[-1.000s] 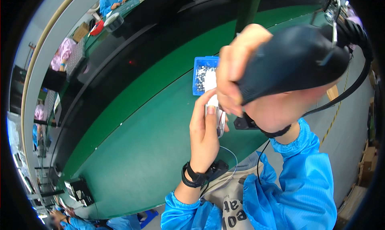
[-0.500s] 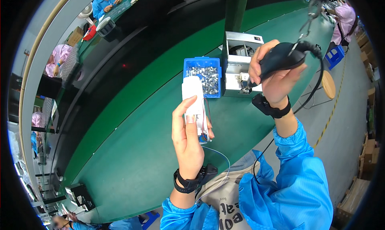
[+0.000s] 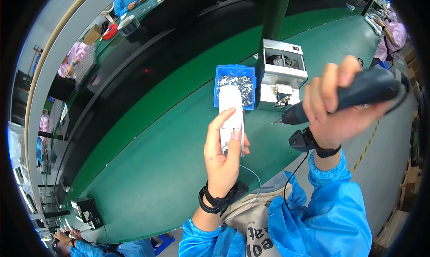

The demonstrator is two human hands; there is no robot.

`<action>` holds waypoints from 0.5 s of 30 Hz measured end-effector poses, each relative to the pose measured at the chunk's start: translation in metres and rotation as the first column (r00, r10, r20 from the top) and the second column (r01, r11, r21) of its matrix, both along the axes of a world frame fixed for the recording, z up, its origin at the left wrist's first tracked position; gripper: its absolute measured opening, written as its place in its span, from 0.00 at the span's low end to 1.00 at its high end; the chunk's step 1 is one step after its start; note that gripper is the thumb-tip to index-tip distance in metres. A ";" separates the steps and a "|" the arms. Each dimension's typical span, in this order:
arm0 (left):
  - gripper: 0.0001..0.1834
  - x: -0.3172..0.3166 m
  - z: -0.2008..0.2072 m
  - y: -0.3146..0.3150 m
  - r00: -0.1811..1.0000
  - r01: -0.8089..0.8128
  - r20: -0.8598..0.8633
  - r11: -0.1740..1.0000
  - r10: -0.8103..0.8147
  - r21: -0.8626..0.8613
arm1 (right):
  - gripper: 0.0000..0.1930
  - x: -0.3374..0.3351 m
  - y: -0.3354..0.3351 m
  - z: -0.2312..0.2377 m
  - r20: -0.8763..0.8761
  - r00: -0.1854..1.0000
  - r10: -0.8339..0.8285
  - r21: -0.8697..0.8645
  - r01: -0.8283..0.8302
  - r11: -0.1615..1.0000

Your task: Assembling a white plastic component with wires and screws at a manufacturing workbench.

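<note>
My left hand (image 3: 221, 163) grips a long white plastic housing (image 3: 230, 104) by its near part, thumb on top and fingers round the side. The housing's far end overlaps the front of a blue bin (image 3: 255, 89) of small metal parts. In my right hand (image 3: 338, 127) is a black electric screwdriver (image 3: 365, 89), held tilted, its bit pointing left and down over the bench. The bit is apart from the housing. Just beyond the screwdriver stands a silver metal screw feeder (image 3: 282, 71), right of the bin. Motion blurs the right fingers and the tool's rear.
The green bench (image 3: 143, 181) curves round in front of me. A green post (image 3: 275, 15) rises behind the feeder, and a black box (image 3: 87, 212) sits at the lower left. Co-workers sit at the far and side benches. Cartons (image 3: 410, 181) line the right wall.
The screwdriver has swung down and to the right, from upright beside the feeder to a slant with its bit leftward. The white housing has turned slightly in my left hand.
</note>
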State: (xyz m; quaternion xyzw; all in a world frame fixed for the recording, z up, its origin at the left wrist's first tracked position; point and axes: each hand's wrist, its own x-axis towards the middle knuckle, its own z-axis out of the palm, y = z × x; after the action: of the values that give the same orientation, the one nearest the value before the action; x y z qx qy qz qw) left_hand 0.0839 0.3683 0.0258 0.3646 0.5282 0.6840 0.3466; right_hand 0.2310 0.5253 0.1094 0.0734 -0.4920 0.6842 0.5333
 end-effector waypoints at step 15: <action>0.23 0.009 0.000 -0.005 0.998 -0.015 -0.056 0.997 0.019 0.072 | 0.29 -0.033 -0.048 0.023 0.046 0.989 0.140 0.152 -0.146 0.978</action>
State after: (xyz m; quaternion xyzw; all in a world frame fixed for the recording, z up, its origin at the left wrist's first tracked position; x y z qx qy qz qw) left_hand 0.0930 0.3628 0.0253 0.3915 0.5162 0.6948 0.3122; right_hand 0.1981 0.4777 0.1325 0.1377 -0.5465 0.6817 0.4667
